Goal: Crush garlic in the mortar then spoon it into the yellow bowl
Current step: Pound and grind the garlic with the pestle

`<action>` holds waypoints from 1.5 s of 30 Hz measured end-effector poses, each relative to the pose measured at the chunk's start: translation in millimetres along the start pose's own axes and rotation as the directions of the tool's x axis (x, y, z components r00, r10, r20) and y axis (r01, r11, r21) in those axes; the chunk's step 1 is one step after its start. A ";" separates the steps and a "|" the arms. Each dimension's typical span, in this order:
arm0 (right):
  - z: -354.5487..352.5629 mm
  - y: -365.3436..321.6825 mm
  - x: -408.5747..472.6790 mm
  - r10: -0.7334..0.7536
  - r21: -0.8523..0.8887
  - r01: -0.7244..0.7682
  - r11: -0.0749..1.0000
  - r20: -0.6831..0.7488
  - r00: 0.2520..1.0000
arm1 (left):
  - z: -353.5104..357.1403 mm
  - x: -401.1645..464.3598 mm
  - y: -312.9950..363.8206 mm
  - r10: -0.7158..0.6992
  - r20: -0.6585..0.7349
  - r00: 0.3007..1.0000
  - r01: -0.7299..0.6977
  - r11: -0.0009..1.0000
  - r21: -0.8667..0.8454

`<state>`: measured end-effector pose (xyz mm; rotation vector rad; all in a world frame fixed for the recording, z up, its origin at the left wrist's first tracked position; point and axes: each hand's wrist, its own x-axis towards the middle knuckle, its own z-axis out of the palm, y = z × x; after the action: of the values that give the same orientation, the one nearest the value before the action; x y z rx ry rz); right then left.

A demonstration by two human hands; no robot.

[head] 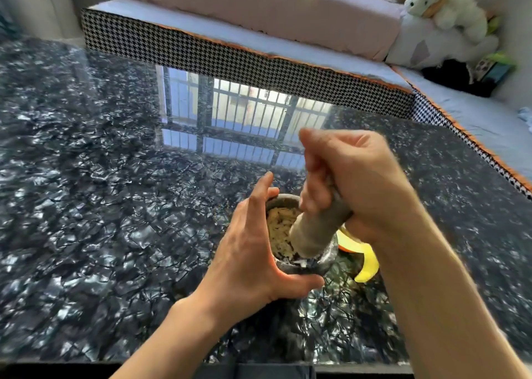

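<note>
The gray stone mortar sits on the shiny dark table. Inside the mortar is a pile of mashed garlic, pale yellow and lumpy.

The left hand is spread wide around the left side of the mortar. Its fingers are almost straight and reach up past the far rim. Its thumb curls under the near side and touches the stone.

The right hand is wrapped tight around the pestle. All its fingers are curled on the top part. The pestle leans to the right, and its fat end is down in the mortar, right beside the garlic.

The yellow bowl is just to the right of the mortar, mostly hidden behind the right arm.
</note>
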<state>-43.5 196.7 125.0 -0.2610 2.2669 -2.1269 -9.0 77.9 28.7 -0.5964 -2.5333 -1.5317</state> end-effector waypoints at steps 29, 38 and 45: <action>27.3 39.6 3.4 -0.081 -0.049 0.074 0.996 -0.161 0.984 | -1.8 -2.3 -3.1 -0.039 -0.119 0.992 0.029 0.996 -0.081; 16.1 6.2 4.3 -0.124 0.098 0.145 0.984 -0.194 0.973 | -1.6 -4.0 -4.5 -0.024 -0.099 0.995 0.015 0.996 -0.092; 25.9 32.3 2.6 -0.030 -0.057 0.022 0.998 -0.146 0.989 | -2.3 -2.1 -4.3 -0.045 -0.101 0.994 0.032 0.992 -0.123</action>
<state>-46.1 172.6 91.4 -0.1390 2.4171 -2.1665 -9.0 73.6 25.6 -0.4709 -2.4031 -1.6924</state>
